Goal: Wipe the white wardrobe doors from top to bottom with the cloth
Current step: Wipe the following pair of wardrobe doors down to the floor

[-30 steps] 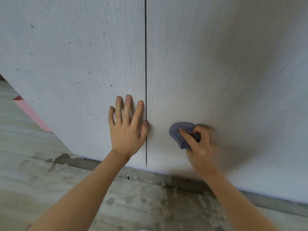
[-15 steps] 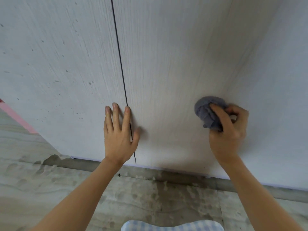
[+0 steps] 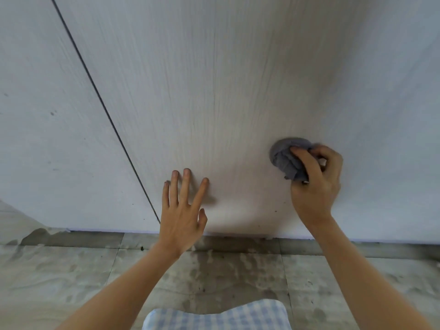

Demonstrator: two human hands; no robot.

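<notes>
Two white wood-grain wardrobe doors fill the view, the right door (image 3: 238, 79) and the left door (image 3: 35, 115), split by a dark gap (image 3: 104, 110) running down to the left of my hands. My right hand (image 3: 314, 184) grips a bunched grey-blue cloth (image 3: 287, 158) and presses it against the lower part of the right door. My left hand (image 3: 183, 210) lies flat with straight, spread fingers on the same door, low down, to the right of the gap.
Below the doors runs a dark recessed plinth (image 3: 238, 246) above a grey stained tile floor (image 3: 214, 282). A blue-and-white checked garment (image 3: 214, 317) shows at the bottom edge. Small dark specks dot the left door.
The view has swung right, so the gap sits farther left. My left hand has shifted off the gap onto the right door. My right hand with the cloth has moved right along the door.
</notes>
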